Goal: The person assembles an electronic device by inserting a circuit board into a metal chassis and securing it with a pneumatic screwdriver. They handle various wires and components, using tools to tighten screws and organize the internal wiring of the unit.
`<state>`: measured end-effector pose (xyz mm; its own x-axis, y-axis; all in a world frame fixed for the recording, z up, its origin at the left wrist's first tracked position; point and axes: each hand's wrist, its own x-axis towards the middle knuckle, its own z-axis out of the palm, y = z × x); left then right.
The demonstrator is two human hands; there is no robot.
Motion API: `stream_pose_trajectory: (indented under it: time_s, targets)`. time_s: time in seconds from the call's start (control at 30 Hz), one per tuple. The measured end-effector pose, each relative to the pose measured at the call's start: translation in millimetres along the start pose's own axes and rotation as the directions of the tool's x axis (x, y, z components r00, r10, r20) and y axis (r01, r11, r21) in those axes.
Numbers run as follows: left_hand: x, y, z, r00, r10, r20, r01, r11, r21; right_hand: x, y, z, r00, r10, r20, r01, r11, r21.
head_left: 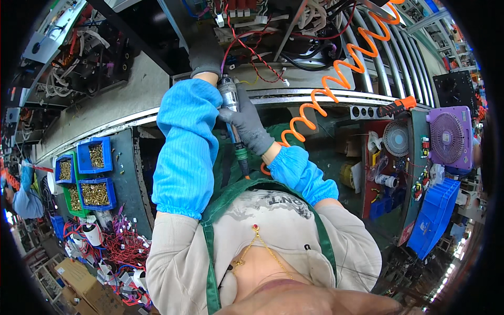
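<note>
My right hand, in a dark grey glove, wraps round a silver air screwdriver with a green collar at its lower end. The tool's front end points away from me, toward an open metal cabinet full of wires. My left hand, gloved the same way, reaches to the cabinet's edge just left of the tool's front end. Its fingers are lost in shadow, so what they hold cannot be made out. Red and black twisted wires with a white plug hang beside both hands.
An orange coiled hose stretches up right. Metal rollers lie beyond. At left, blue bins hold brass fasteners, near a heap of red wires. An orange-and-black handheld tool, a purple fan and a blue crate are at right.
</note>
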<state>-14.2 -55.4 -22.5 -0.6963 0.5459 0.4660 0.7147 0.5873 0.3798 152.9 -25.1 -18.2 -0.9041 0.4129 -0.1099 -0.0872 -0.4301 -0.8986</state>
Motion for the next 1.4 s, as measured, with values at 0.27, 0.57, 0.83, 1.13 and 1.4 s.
stream_pose_trajectory:
  time_s: [0.27,0.57,0.83,1.13,1.4]
  targets:
    - [0.9,-2.3,0.2,1.0,0.002,0.004,-0.002,0.999,0.035,-3.5,-8.1,-6.7,0.993,0.117,0.024,-0.113,0.987,-0.115]
    - [8.0,-24.8,8.7,0.923,0.377,0.076,-0.366,0.801,0.473,-14.0,-27.3,-11.2,0.964,0.248,0.092,-0.239,0.966,-0.094]
    - [-97.0,-46.4,23.6,0.952,-0.23,0.203,0.288,0.446,-0.847,-65.8,-66.4,-61.2,0.871,0.428,0.241,-0.354,0.887,-0.296]
    - [-71.9,2.6,6.7,0.696,-0.227,0.682,0.545,-0.452,-0.707,-77.5,-65.7,-79.9,0.869,0.468,0.163,-0.418,0.869,-0.267]
    - [-65.3,-2.1,5.5,0.555,-0.276,0.785,0.665,-0.418,-0.618,-80.8,-65.6,-87.0,0.882,0.449,0.141,-0.404,0.876,-0.265]
